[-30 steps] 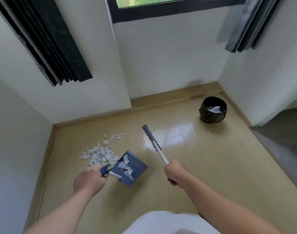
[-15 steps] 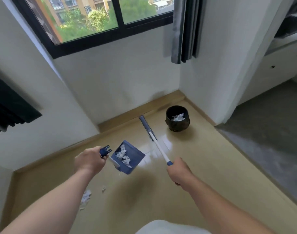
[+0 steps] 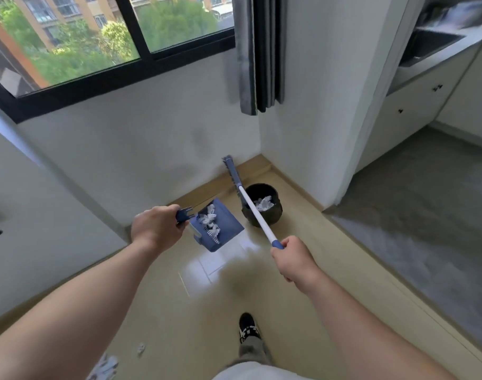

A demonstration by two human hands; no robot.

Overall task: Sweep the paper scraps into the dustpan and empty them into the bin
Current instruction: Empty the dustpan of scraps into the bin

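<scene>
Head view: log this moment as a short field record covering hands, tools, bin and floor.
left hand: grips the dustpan handle, pan held off the floor
dustpan load: paper scraps
right hand: grips the broom, head raised near the wall
bin: black, in the corner, already holds scraps
floor: loose scraps left behind near the person's left arm

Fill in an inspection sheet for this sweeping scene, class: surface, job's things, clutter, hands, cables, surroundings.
Surface: glossy beige floor.
Job's things: blue dustpan loaded with paper scraps, held beside the black bin, which already contains scraps; broom raised.
Clutter: loose scraps on floor at lower left.
Hands: left hand grips dustpan handle; right hand grips broom handle.
Cables: nothing seen.
Surroundings: window, curtain, white cabinets, grey carpet.
</scene>
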